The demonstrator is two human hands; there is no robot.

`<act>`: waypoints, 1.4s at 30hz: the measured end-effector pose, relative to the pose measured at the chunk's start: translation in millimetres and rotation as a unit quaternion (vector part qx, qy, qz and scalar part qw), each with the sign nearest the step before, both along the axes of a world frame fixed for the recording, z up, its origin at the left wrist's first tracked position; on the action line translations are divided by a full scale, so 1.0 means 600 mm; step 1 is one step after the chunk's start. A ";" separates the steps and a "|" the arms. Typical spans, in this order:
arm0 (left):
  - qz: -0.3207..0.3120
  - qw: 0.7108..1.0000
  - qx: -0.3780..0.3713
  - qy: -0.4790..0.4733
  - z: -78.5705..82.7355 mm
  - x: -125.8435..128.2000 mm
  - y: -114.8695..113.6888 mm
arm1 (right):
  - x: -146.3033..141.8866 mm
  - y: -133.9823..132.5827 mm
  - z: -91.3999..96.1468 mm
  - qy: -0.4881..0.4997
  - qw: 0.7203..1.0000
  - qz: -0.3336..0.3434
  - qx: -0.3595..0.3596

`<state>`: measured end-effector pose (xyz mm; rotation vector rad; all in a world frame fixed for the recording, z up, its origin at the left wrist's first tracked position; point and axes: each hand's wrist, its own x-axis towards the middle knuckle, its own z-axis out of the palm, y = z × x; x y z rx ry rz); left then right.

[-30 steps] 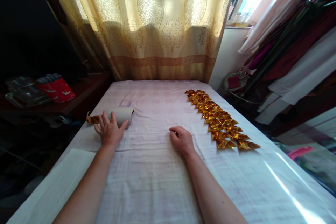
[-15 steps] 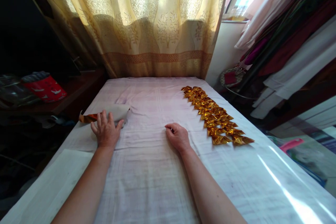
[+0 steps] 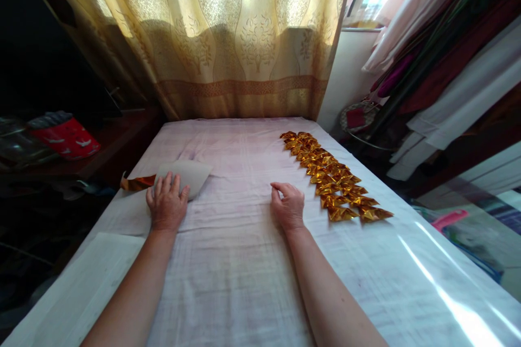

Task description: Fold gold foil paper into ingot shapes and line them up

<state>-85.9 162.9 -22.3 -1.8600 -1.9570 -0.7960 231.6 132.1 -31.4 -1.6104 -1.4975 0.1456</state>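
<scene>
My left hand point(image 3: 167, 203) lies flat with its fingers spread on a pale grey-white sheet of paper point(image 3: 196, 176). Beside that sheet, to the left, a strip of shiny orange-gold foil paper point(image 3: 138, 183) curls up at its end. My right hand point(image 3: 288, 207) rests over the middle of the cloth, fingers curled in and thumb near the forefinger, with nothing visible in them. To its right, folded gold foil pieces point(image 3: 323, 160) stand in two overlapping rows that run away from me.
A pale cloth point(image 3: 236, 260) covers the table, and a flat white sheet point(image 3: 87, 276) lies at the near left. The curtain point(image 3: 244, 59) hangs behind. On the left shelf stands a red container point(image 3: 67, 138). Hanging clothes point(image 3: 456, 103) crowd the right; a pink handle point(image 3: 450, 219) shows below.
My right hand has moved right and slightly away from me. Under my left hand the pale sheet has shifted right, and more of its face shows. The folded foil rows have stayed put.
</scene>
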 end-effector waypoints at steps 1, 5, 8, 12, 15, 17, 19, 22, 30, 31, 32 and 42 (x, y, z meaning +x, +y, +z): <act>-0.004 1.000 0.000 -0.002 0.000 -0.001 0.000 | 0.010 0.000 0.000 -0.003 0.999 -0.033 0.007; -0.013 1.000 -0.003 -0.006 -0.002 -0.003 0.002 | 0.040 -0.003 -0.008 -0.005 0.988 -0.153 0.022; -0.014 1.000 0.001 -0.004 -0.003 -0.005 0.003 | 0.044 0.001 -0.010 -0.005 0.989 -0.148 0.026; -0.010 1.000 0.004 0.002 -0.005 -0.005 0.004 | 0.044 0.031 -0.002 -0.027 0.995 -0.086 0.047; -0.008 1.000 0.001 0.010 -0.005 -0.005 0.005 | 0.054 0.060 0.002 -0.033 0.997 -0.058 0.047; -0.007 1.000 -0.001 0.013 -0.004 -0.004 0.005 | 0.063 0.072 -0.002 -0.029 0.997 -0.064 0.038; -0.008 1.000 -0.001 0.013 -0.003 -0.004 0.005 | 0.070 0.076 -0.010 -0.025 0.997 -0.070 0.029; -0.012 1.000 0.000 0.005 -0.004 -0.004 0.005 | 0.073 0.074 -0.019 -0.028 0.997 -0.064 0.019; -0.018 1.000 0.003 0.003 -0.007 -0.008 0.006 | 0.078 0.134 0.011 -0.071 0.997 0.000 0.001; -0.018 1.000 0.003 0.003 -0.007 -0.008 0.006 | 0.081 0.147 0.015 -0.075 0.997 0.005 -0.005; -0.019 1.000 0.004 0.003 -0.007 -0.008 0.006 | 0.083 0.158 0.017 -0.077 0.997 0.008 -0.013; -0.023 1.000 0.019 0.001 -0.007 -0.006 0.005 | 0.082 0.190 0.014 -0.111 0.992 0.014 -0.055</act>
